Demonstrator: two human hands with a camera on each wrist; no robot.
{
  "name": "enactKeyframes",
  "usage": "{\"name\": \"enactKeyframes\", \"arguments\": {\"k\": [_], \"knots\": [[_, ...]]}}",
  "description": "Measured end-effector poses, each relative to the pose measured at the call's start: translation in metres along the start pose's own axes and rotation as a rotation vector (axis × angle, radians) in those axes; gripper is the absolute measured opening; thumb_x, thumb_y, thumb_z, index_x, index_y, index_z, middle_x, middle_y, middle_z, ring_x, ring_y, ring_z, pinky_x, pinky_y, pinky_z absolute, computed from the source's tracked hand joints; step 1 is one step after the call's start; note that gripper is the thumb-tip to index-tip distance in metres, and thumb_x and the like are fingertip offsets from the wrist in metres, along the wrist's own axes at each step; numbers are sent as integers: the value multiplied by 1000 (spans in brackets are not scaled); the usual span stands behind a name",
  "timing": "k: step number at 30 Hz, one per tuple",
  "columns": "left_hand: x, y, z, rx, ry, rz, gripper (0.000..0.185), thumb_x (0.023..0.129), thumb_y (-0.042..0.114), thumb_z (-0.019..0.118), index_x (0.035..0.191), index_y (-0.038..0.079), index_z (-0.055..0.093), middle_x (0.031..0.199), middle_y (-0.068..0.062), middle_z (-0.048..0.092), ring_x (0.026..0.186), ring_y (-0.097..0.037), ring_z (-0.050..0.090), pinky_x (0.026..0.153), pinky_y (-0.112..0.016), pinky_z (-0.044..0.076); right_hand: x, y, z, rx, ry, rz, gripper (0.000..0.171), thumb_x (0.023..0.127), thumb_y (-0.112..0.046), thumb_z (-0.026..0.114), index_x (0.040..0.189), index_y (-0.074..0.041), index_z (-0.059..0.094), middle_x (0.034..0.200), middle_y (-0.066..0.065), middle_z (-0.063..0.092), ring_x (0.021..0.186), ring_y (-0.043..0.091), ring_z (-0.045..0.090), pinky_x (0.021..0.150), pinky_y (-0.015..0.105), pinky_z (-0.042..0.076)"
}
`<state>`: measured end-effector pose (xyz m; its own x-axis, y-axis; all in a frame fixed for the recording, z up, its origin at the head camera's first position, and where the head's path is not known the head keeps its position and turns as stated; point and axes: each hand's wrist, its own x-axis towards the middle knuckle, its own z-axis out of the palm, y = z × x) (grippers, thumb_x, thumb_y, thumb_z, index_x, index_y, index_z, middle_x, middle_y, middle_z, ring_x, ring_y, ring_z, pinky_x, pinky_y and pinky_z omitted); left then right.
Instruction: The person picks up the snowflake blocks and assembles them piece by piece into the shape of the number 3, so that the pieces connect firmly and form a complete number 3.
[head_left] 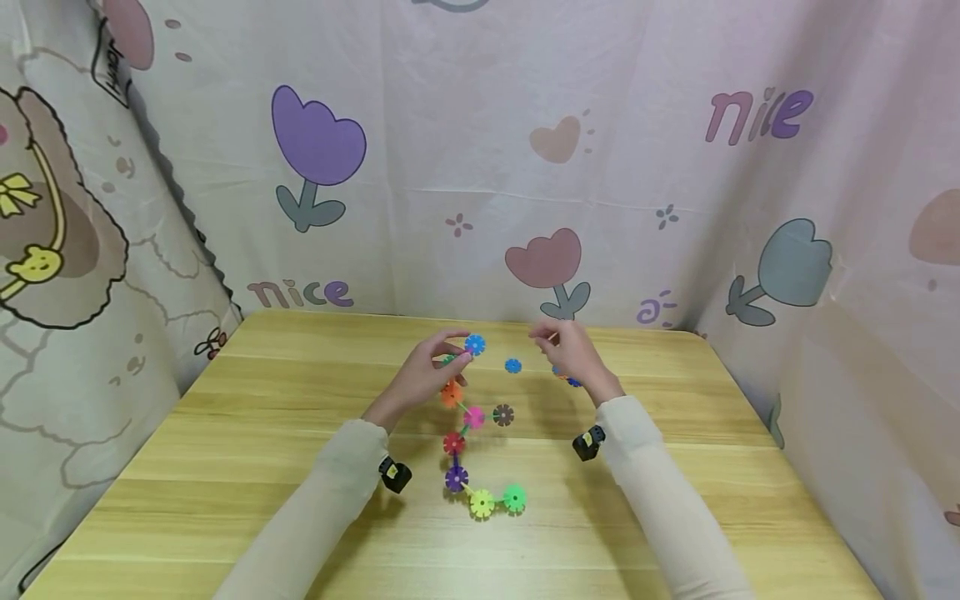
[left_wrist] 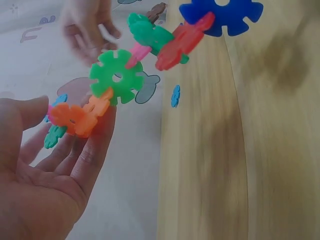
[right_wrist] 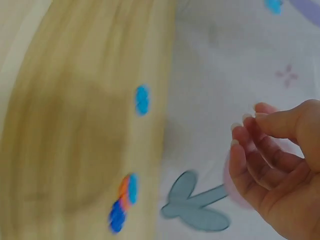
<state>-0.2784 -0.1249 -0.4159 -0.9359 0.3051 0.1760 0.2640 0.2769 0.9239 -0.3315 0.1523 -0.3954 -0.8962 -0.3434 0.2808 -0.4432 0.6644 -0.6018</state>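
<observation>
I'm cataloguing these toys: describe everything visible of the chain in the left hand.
The chain joins notched, holed, many-coloured discs, seemingly plastic, slotted together. The left hand holds its far end, near a blue disc; from there it zigzags down the head view, a brown disc jutting right, to a green end disc. Whether it touches the table is unclear.

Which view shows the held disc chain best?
The head view: it follows the disc chain from the left hand to its green end disc. The left wrist view is closer but crops it; the right wrist view, probably only its blurred blue tip.
</observation>
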Motion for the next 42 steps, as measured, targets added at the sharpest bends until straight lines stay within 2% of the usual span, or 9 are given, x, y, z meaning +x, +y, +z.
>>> {"name": "enactKeyframes", "arguments": {"k": [3, 6, 9, 11, 14, 20, 28, 35, 42], "knots": [[0, -2, -2, -5, -4, 3, 49, 106, 27, 60, 153, 22, 46, 130, -24, 65, 81, -21, 75, 72, -32, 62, -2, 15, 1, -58, -35, 9, 17, 99, 2, 62, 108, 3, 75, 104, 22, 75, 87, 31, 72, 78, 40, 61], [-1, -2, -2, -13, -15, 5, 48, 106, 26, 59, 153, 24, 47, 132, -24, 65, 83, -25, 75, 73, -32, 62, -4, 28, 5, -120, -83, 34, 18, 97, 3, 62, 109, 6, 75, 105, 22, 75, 92, 35, 73, 83, 44, 61], [-2, -1, -2, -18, -25, 10, 45, 107, 25, 59, 151, 26, 50, 132, -22, 66, 86, -32, 75, 76, -35, 63, -6, 38, 9, -193, -135, 70, 21, 97, 3, 61, 114, 6, 73, 118, 25, 72, 110, 41, 70, 95, 51, 58], [-2, -2, -2, -14, -27, 15, 44, 107, 25, 59, 150, 26, 51, 130, -20, 67, 85, -31, 75, 77, -36, 63, -7, 43, 11, -241, -163, 93, 23, 97, 3, 62, 117, 5, 73, 127, 25, 69, 123, 44, 64, 105, 54, 53], [-2, -4, -2, -6, -30, 25, 43, 106, 26, 59, 149, 25, 52, 129, -19, 68, 83, -27, 75, 78, -38, 63, -9, 49, 14, -286, -191, 119, 25, 97, 3, 62, 120, 4, 72, 133, 25, 67, 132, 45, 58, 111, 55, 48], [-2, -7, -1, -7, -38, 40, 43, 106, 26, 60, 148, 21, 54, 127, -22, 68, 84, -35, 75, 76, -39, 64, -13, 57, 20, -291, -179, 131, 24, 96, 4, 62, 117, 3, 74, 130, 24, 69, 129, 45, 61, 110, 55, 50], [-2, -6, 0, -15, -49, 54, 43, 106, 24, 60, 148, 17, 53, 125, -21, 69, 89, -47, 72, 66, -31, 61, -12, 60, 27, -329, -124, 112, 20, 92, 9, 67, 106, -1, 78, 121, 21, 74, 120, 42, 67, 104, 53, 54], [-3, -5, 0, -13, -54, 51, 42, 106, 22, 59, 148, 18, 54, 124, -23, 68, 85, -39, 74, 60, -28, 58, -12, 58, 28, -309, -114, 127, 22, 89, 11, 69, 104, -1, 79, 115, 18, 76, 116, 40, 68, 101, 52, 56], [-3, -5, 1, -26, -63, 57, 43, 106, 22, 59, 148, 15, 53, 125, -22, 68, 90, -49, 72, 61, -28, 59, -12, 59, 27, -322, -108, 130, 24, 86, 11, 71, 105, -2, 79, 114, 19, 73, 113, 37, 66, 102, 52, 54]]}}
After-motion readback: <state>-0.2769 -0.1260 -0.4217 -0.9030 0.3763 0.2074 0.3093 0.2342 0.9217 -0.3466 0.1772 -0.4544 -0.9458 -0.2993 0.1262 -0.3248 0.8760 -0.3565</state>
